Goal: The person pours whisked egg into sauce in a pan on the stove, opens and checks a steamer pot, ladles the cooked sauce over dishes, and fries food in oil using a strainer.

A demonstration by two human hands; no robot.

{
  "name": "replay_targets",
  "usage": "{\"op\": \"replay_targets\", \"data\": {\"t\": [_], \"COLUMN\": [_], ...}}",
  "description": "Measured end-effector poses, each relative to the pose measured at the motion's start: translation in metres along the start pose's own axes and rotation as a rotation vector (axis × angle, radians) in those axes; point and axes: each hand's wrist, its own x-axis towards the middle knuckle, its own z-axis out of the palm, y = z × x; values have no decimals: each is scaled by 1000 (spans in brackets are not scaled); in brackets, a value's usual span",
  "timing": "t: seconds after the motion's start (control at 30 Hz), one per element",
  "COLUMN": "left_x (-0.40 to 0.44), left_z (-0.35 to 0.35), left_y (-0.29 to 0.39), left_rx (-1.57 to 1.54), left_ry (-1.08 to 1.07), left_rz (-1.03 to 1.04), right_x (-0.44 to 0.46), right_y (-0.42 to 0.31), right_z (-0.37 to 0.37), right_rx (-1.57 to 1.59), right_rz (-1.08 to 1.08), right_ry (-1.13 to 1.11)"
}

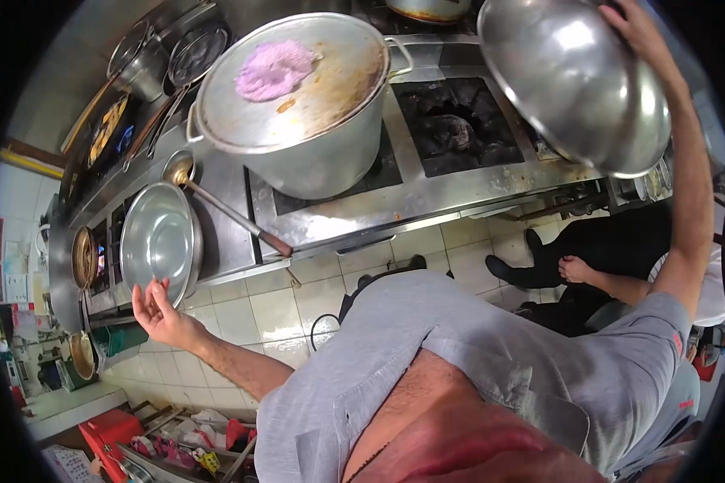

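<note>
My right hand (640, 36) is raised at the upper right, gripping the rim area of a large shiny metal bowl (572, 88). The bowl is tilted, its rounded outside showing, and hides part of the stove's right end. At the left, my left hand (165, 315) has its fingers apart and partly bent, just in front of a smaller metal bowl (159, 233) on the stove top. Whether the fingertips touch that bowl's rim I cannot tell. Beside it lies a ladle (238, 213) with a brown handle end over the stove's front edge.
A big lidded pot (322, 161) stands on the stove, a pink cloth (275, 70) on its lid. Right of it is a black burner (451, 125). Pans (197, 55) sit at the back left. Another person's hand (573, 270) shows low at the right, above the tiled floor (282, 310).
</note>
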Motion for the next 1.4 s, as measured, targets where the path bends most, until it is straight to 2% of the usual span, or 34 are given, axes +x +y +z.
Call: {"op": "replay_targets", "data": {"t": [0.13,0.17,0.2,0.27,0.33,0.37,0.4,0.47,0.53,0.7,0.87,0.97,1.1,1.27,1.33,1.37,1.4], "left_x": [2,-2,-8,-22,-35,-41,-45,-55,-59,-54,-47,-52,-60,-58,-54,-51,-48], "left_z": [-11,-12,-16,-24,-39,-50,-60,-87,-100,-99,-85,-85,-99,-129,-143,-154,-159], "left_y": [-2,-4,-7,-5,-2,-7,-10,-5,0,10,3,-9,-26,-48,-61,-66,-73], "left_rx": [-55,-56,-54,-72,-55,-54,-58,-3,35,-4,-65,-81,-129,-86,-36,25,59], "left_ry": [18,8,-2,-14,48,23,-4,100,148,210,187,170,190,223,232,220,158], "left_rz": [-21,-46,-72,-104,-131,-145,-158,-194,-262,-247,-230,-267,-321,-397,-437,-435,-433], "right_x": [0,2,2,12,14,16,16,21,21,17,20,32,42,51,56,66,68], "right_y": [-83,-91,-112,-125,-149,-158,-161,-161,-167,-173,-185,-191,-195,-209,-203,-187,-182], "right_z": [35,65,71,117,118,125,135,163,143,86,82,103,155,173,189,220,237], "right_rx": [87,178,192,144,182,183,183,92,91,186,201,224,180,8,4,44,130], "right_rz": [-135,-239,-228,-315,-288,-270,-248,-253,-221,-219,-255,-240,-267,-73,-95,-227,-230], "right_ry": [-68,87,25,147,-90,-104,-117,-35,-169,-156,-67,-121,-69,-143,-91,58,154]}}
